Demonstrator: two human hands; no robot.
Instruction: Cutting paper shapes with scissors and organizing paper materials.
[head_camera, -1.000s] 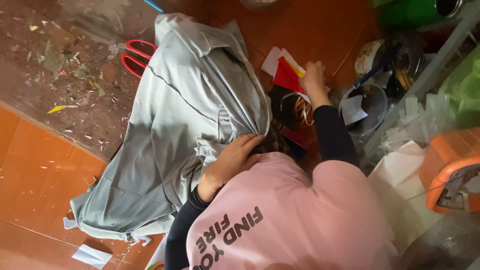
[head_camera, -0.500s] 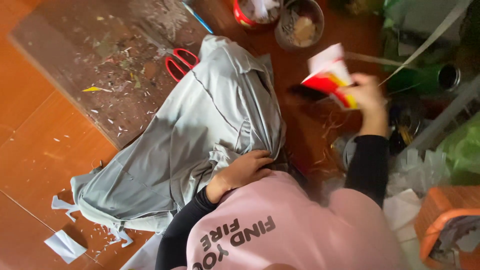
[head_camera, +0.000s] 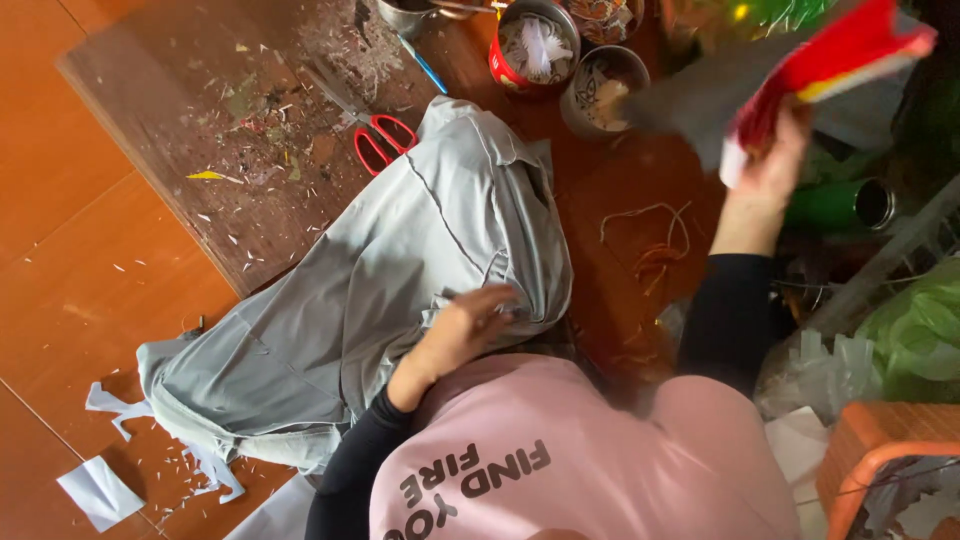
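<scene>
Red and yellow paper sheets (head_camera: 830, 60), blurred and held high at the upper right of the view, sit clamped in the person's right hand (head_camera: 770, 165), whose fingers close around the lower edge of the bundle. That arm, in a black sleeve, reaches up and away from the body.

Nearer the body, the left hand (head_camera: 462, 330) rests on a grey garment (head_camera: 400, 270) draped over the person's lap and knee, its fingers curled together and pinching a fold of the cloth. The garment spreads down to the lower left across an orange tiled floor (head_camera: 60, 150).

Beyond the garment lies a dark wooden board (head_camera: 200, 120) littered with small paper offcuts. Red-handled scissors (head_camera: 383, 140) lie on the board, touching the garment's upper edge. Near them stand a red tin (head_camera: 530, 50) and a round bowl (head_camera: 600, 85), both holding scraps. A green cylindrical flask (head_camera: 840, 205) lies on its side just below the raised hand. White paper scraps (head_camera: 98, 490) lie on the tiles at the lower left.

Judging by the shavings everywhere, a good deal of paper has already been cut. The raised sheets look whole, and the scissors lie untouched, so cutting of this bundle appears not yet begun.
</scene>
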